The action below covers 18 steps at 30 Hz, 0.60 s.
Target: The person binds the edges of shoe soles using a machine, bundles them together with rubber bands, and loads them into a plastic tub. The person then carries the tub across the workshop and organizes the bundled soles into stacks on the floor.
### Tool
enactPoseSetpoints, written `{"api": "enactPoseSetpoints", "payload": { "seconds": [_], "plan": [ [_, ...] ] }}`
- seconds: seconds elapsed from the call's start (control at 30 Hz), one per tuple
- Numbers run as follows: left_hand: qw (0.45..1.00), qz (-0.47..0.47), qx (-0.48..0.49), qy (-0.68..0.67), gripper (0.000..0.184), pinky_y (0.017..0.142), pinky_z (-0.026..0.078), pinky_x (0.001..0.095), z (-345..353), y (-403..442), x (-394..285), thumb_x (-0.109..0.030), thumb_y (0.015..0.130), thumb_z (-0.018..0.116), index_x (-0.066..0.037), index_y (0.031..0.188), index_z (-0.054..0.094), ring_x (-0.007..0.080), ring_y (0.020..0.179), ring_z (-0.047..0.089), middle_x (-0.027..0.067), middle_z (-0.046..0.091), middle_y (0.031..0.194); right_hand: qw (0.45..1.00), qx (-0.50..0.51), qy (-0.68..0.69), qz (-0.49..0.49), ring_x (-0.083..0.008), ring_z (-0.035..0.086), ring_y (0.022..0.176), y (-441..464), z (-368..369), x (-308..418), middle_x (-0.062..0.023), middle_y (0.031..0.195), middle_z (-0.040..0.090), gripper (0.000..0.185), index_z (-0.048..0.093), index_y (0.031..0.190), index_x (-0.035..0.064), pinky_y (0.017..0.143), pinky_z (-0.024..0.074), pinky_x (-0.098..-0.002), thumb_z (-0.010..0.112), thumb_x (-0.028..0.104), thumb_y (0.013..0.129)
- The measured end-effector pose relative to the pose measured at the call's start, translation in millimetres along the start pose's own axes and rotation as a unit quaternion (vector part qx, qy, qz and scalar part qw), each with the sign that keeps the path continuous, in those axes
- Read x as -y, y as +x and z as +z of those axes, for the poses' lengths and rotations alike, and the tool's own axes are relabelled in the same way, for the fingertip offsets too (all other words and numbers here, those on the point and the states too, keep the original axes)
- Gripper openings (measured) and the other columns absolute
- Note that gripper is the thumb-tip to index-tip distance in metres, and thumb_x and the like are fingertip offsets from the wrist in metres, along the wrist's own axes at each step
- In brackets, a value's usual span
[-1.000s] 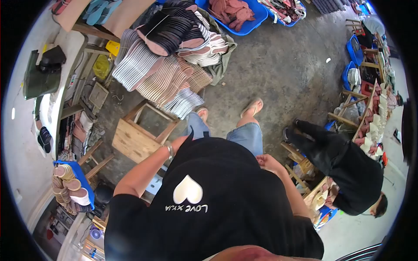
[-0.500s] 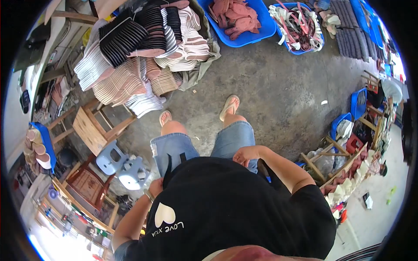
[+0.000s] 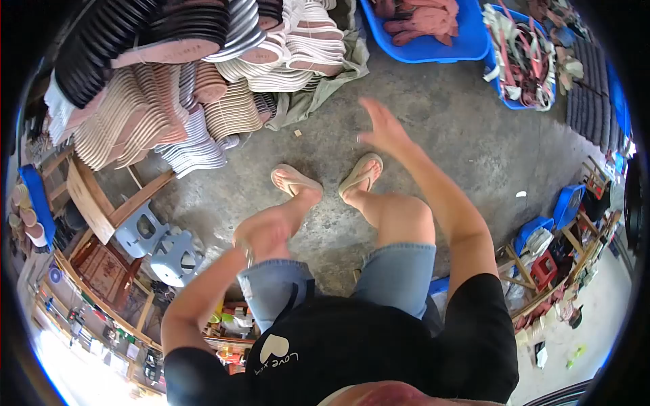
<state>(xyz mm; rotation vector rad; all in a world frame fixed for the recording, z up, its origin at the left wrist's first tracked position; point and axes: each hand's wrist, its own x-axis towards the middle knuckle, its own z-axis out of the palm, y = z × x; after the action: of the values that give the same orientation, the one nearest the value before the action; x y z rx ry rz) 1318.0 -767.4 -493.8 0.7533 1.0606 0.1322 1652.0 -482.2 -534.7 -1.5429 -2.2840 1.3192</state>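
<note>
Right hand (image 3: 387, 130) outstretched forward, spread and empty; left hand (image 3: 267, 233) blurred, grip unclear.

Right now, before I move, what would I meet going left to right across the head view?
Blue bin at the far left → blue-grey plastic stools → left hand, blurred → right hand → strap-filled blue tub → dark grey stack.

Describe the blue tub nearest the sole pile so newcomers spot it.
Find the big pile of stacked soles at upper left. Right of it, cut by the top edge, is a blue tub. Brownish-pink pieces show in it, whereas the blue basin further right holds tangled white and pink straps.
</note>
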Motion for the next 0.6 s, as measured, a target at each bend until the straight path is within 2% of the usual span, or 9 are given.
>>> {"api": "enactPoseSetpoints", "payload": {
  "seconds": [0.07, 0.1, 0.2, 0.23, 0.3, 0.37, 0.43, 0.47, 0.6],
  "plan": [
    [0.955, -0.166, -0.108, 0.22, 0.027, 0.076, 0.045, 0.0342, -32, 80, -112, -0.026, 0.09, 0.046, -0.006, 0.107, 0.054, 0.0201, 0.088, 0.058, 0.0073, 0.06, 0.096, 0.993, -0.076, -0.081, -0.038, -0.0305, 0.033, 0.126, 66, 14, -24, -0.0141, 0.135, 0.036, 0.082, 0.031, 0.133, 0.0086, 0.102, 0.0329, -0.0394, 0.074, 0.014, 0.064],
    [0.932, -0.008, -0.116, 0.343, 0.03, 0.08, 0.045, 0.0343, -62, 135, -66, -0.023, 0.087, 0.052, -0.005, 0.112, 0.052, 0.0258, 0.096, 0.057, 0.0123, 0.059, 0.105, 0.988, -0.093, -0.113, -0.04, -0.0302, 0.032, 0.127, 91, 22, -37, -0.0141, 0.136, 0.034, 0.084, 0.029, 0.133, 0.0082, 0.101, 0.0334, -0.0395, 0.075, 0.014, 0.063],
    [0.908, 0.047, -0.271, 0.315, 0.043, 0.088, 0.043, 0.0371, -90, 232, -37, -0.018, 0.081, 0.058, -0.007, 0.121, 0.046, 0.0318, 0.105, 0.052, 0.0156, 0.053, 0.115, 0.971, -0.107, -0.193, -0.087, -0.0317, 0.045, 0.117, 137, 54, -88, -0.0143, 0.122, 0.049, 0.063, 0.041, 0.124, 0.0106, 0.097, 0.0372, -0.0399, 0.069, 0.013, 0.068],
    [0.892, 0.044, -0.281, 0.351, 0.048, 0.089, 0.042, 0.0383, -94, 251, -41, -0.018, 0.081, 0.059, -0.01, 0.125, 0.043, 0.0324, 0.106, 0.051, 0.0145, 0.053, 0.115, 0.972, -0.1, -0.195, -0.086, -0.0317, 0.045, 0.117, 143, 62, -106, -0.0143, 0.122, 0.049, 0.063, 0.041, 0.124, 0.0106, 0.097, 0.0372, -0.0399, 0.069, 0.013, 0.068],
    [0.883, 0.026, -0.295, 0.364, 0.051, 0.092, 0.04, 0.0393, -102, 286, -35, -0.019, 0.08, 0.06, -0.011, 0.127, 0.041, 0.0316, 0.11, 0.048, 0.0131, 0.049, 0.121, 0.94, 0.163, -0.296, -0.048, -0.0323, 0.057, 0.097, 152, 74, -140, -0.0127, 0.099, 0.061, 0.033, 0.055, 0.107, 0.0132, 0.088, 0.0426, -0.0414, 0.057, 0.01, 0.074],
    [0.872, 0.013, -0.307, 0.38, 0.055, 0.095, 0.038, 0.0403, -109, 312, -24, -0.02, 0.08, 0.061, -0.012, 0.129, 0.038, 0.0307, 0.114, 0.045, 0.0117, 0.046, 0.126, 0.93, 0.141, -0.326, -0.091, -0.0316, 0.061, 0.081, 118, 84, -197, -0.0125, 0.082, 0.063, 0.021, 0.062, 0.093, 0.0146, 0.078, 0.0462, -0.0428, 0.047, 0.01, 0.078],
    [0.846, -0.036, -0.315, 0.429, 0.058, 0.1, 0.034, 0.044, -119, 333, -10, -0.022, 0.079, 0.062, -0.013, 0.13, 0.037, 0.0283, 0.121, 0.038, 0.0087, 0.038, 0.133, 0.867, 0.229, -0.441, 0.011, -0.0309, 0.061, 0.085, 75, 68, -289, -0.0119, 0.088, 0.064, 0.021, 0.064, 0.092, 0.015, 0.074, 0.0479, -0.0429, 0.048, 0.01, 0.078],
    [0.843, -0.035, -0.322, 0.43, 0.058, 0.1, 0.034, 0.044, -127, 340, -3, -0.022, 0.079, 0.062, -0.013, 0.13, 0.037, 0.0283, 0.121, 0.038, 0.0087, 0.038, 0.133, 0.911, 0.163, -0.364, 0.106, -0.0316, 0.06, 0.086, 65, 47, -308, -0.0104, 0.09, 0.064, 0.022, 0.065, 0.093, 0.0154, 0.077, 0.0472, -0.0431, 0.05, 0.009, 0.077],
    [0.828, -0.092, -0.218, 0.509, 0.068, 0.101, 0.028, 0.0534, -131, 361, 15, -0.028, 0.077, 0.063, -0.019, 0.136, 0.03, 0.0307, 0.13, 0.024, 0.0048, 0.023, 0.144, 0.882, 0.166, -0.421, 0.131, -0.0302, 0.061, 0.088, 90, 35, -354, -0.0084, 0.093, 0.065, 0.023, 0.066, 0.095, 0.0158, 0.078, 0.0472, -0.0421, 0.055, 0.01, 0.075]
  ]
}}
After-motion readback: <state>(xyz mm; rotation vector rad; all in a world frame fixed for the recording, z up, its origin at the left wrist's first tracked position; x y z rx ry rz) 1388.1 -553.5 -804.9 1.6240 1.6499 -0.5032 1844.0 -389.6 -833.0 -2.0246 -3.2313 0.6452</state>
